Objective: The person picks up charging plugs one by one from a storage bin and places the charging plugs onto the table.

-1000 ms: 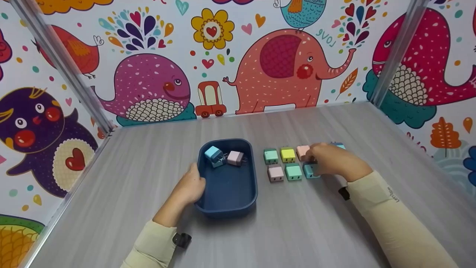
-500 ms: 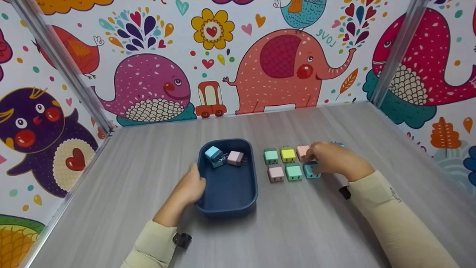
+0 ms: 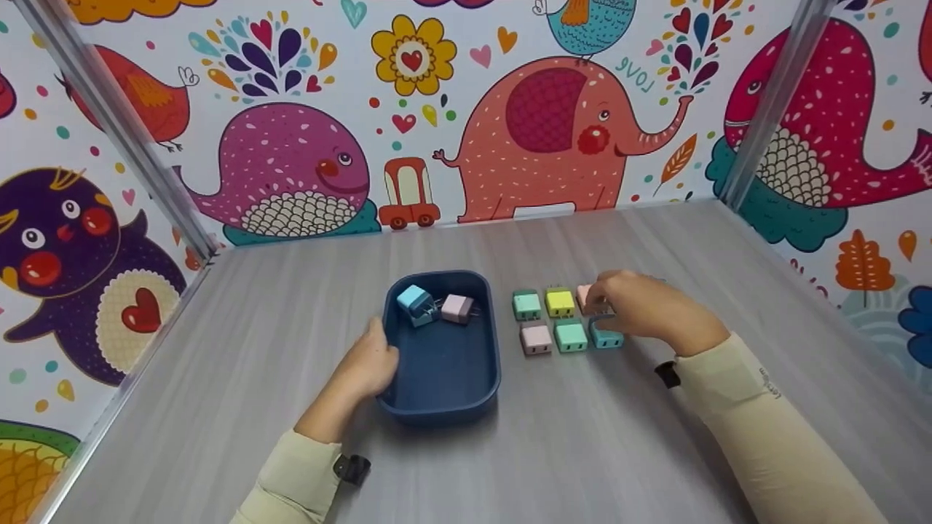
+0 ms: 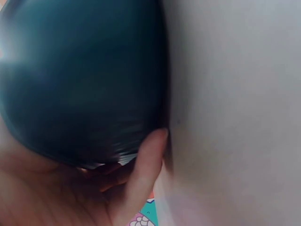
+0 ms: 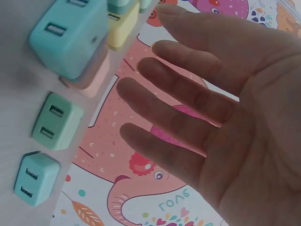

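Note:
My left hand (image 3: 364,364) grips the left wall of a dark blue plastic bin (image 3: 444,415). In the left wrist view its fingers lie against the bin's outside (image 4: 89,70). Inside the bin are blue USB chargers (image 3: 416,304) and a pink USB charger (image 3: 457,308). My right hand (image 3: 641,309) hovers over the right end of two rows of chargers, fingers loosely extended, holding nothing. Closest to it in the right wrist view are a blue charger (image 5: 70,37), a pink one (image 5: 96,77), a green one (image 5: 56,122) and a light blue one (image 5: 37,179).
Left of my right hand stand a green charger (image 3: 526,306), a yellow charger (image 3: 560,302), a pink charger (image 3: 536,339) and another green charger (image 3: 571,336). The grey tabletop (image 3: 291,313) ends at cartoon-printed walls (image 3: 437,131) with metal corner posts (image 3: 775,102).
My right hand has shifted slightly left over the chargers, and now covers most of the pink one. The whole head view has moved a little. My left hand stays on the bin.

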A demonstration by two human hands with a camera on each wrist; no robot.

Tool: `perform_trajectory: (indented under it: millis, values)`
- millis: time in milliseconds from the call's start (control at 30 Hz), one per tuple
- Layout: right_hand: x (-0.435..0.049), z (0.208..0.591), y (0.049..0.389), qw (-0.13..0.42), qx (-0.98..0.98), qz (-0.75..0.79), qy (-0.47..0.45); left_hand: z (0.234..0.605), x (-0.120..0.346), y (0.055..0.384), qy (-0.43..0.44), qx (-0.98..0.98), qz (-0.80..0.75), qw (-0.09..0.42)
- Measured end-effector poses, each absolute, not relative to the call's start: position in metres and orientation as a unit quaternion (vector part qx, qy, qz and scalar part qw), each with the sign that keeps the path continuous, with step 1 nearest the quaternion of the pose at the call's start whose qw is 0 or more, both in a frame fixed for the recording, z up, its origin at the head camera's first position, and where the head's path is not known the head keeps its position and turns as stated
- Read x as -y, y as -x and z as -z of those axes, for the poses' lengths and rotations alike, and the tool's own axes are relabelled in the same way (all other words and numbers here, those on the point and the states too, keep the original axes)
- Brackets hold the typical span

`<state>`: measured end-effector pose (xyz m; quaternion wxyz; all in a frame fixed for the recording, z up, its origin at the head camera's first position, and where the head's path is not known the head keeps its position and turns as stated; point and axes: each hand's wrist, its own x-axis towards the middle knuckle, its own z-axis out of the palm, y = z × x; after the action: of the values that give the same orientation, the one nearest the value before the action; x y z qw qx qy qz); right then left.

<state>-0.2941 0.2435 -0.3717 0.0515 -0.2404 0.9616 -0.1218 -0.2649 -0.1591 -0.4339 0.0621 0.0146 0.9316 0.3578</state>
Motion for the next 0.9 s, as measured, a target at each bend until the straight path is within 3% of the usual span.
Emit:
perform_trajectory:
  millis: [900]
  values:
    - [-0.134, 0.362, 0.278, -0.094, -0.932, 0.094, 0.336, 0.431, 0.16, 0.265, -0.012, -0.933, -0.352, 0.07]
